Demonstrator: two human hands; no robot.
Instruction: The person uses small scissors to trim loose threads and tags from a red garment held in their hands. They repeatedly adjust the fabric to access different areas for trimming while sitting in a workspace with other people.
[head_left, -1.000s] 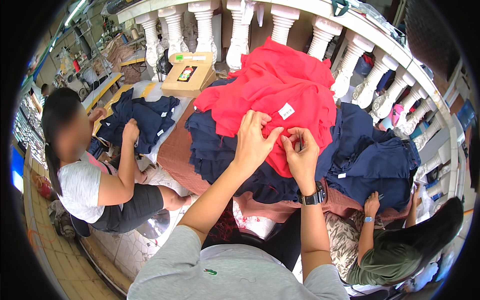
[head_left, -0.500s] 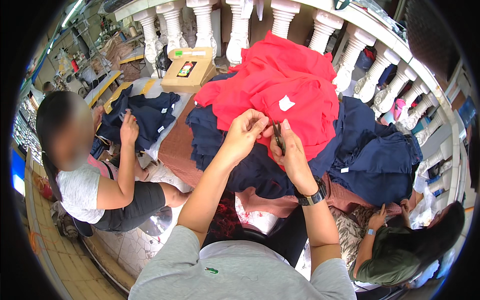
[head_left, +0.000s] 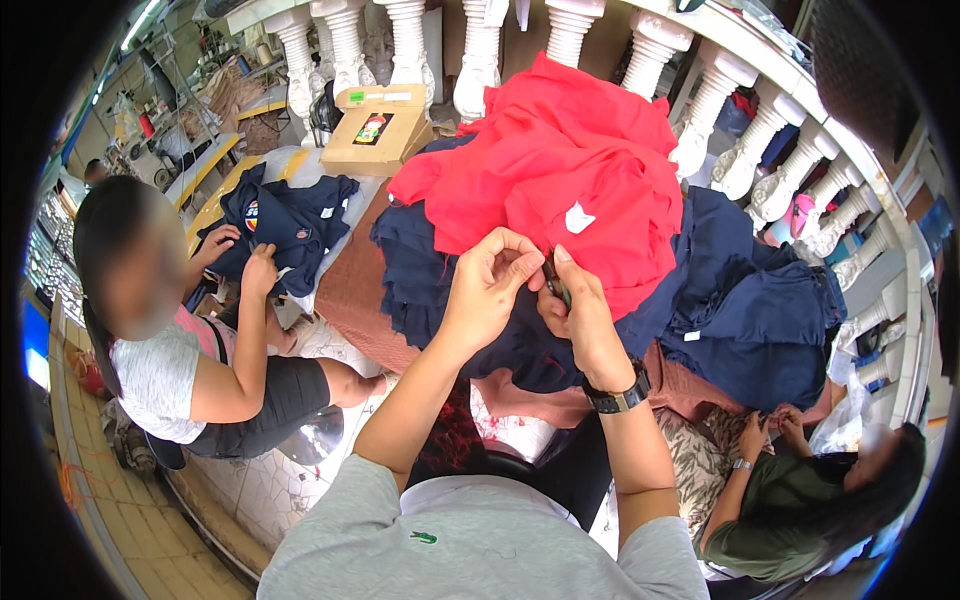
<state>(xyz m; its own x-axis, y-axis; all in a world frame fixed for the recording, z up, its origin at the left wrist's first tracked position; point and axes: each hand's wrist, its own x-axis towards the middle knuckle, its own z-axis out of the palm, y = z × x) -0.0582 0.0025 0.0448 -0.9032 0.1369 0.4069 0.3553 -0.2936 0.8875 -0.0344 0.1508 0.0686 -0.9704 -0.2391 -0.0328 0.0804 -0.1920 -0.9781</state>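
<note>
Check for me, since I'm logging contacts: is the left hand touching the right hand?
Touching. The head view shows left hand fingertips meeting right hand over the red garment.

box (head_left: 378, 130) behind garment pile (head_left: 560, 190), balusters (head_left: 480, 50) beyond

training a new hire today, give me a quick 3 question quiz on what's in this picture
1. True or false: the left hand and the right hand are together over the red garment.
2. Which colour is the pile under the red garment? A green, B navy, C white.
3. What sits on the wrist of the right hand?

Key:
1. True; the fingertips meet near its lower edge.
2. B, the navy garments.
3. A dark wristwatch.
</note>
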